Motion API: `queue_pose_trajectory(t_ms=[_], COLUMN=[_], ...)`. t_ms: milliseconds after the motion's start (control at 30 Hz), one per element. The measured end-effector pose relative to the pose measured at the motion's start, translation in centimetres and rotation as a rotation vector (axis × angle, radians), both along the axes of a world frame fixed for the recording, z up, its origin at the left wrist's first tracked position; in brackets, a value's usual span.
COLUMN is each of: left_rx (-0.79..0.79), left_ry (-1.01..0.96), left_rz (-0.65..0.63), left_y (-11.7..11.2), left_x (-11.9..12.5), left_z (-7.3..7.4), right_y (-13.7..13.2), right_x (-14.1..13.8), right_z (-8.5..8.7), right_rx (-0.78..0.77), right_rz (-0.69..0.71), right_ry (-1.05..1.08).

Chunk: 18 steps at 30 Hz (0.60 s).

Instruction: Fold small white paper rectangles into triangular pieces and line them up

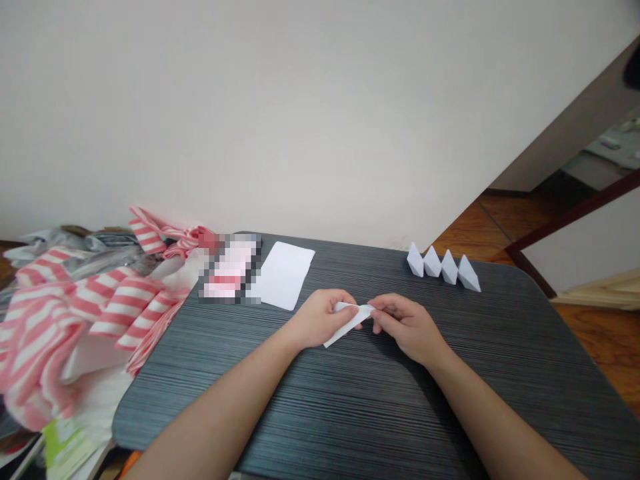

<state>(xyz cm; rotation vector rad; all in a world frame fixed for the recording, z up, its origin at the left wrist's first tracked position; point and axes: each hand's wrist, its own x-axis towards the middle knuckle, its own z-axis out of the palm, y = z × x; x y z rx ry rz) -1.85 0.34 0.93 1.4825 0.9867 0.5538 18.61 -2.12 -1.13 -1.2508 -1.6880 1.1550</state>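
Note:
Both my hands meet over the middle of a dark striped table [350, 413]. My left hand [320, 319] is closed on a small folded piece of white paper [346, 325], which slants down toward the table. My right hand [407, 327] pinches the paper's right end with its fingertips. A flat white sheet of paper [284, 273] lies just beyond my left hand. Several folded white paper shapes [443, 267] stand in a row at the table's far right.
A heap of pink-and-white striped bags [95, 307] and grey plastic covers the table's left end and spills past it. A blurred-out patch [230, 270] sits beside the flat sheet. A pale wall rises behind; wooden floor [600, 333] lies to the right.

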Motion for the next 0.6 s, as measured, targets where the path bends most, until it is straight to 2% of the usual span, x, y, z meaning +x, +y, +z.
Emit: queue_pose_trajectory(t_ms=[600], left_rx=[-0.089], left_ry=[-0.055], left_rz=[-0.014], left_y=[0.09], left_x=[-0.07], left_z=[-0.32], right_y=[0.31], right_x=[0.15], right_z=[0.97], right_rx=[0.210], right_rz=[0.114], right_ry=[-0.094])
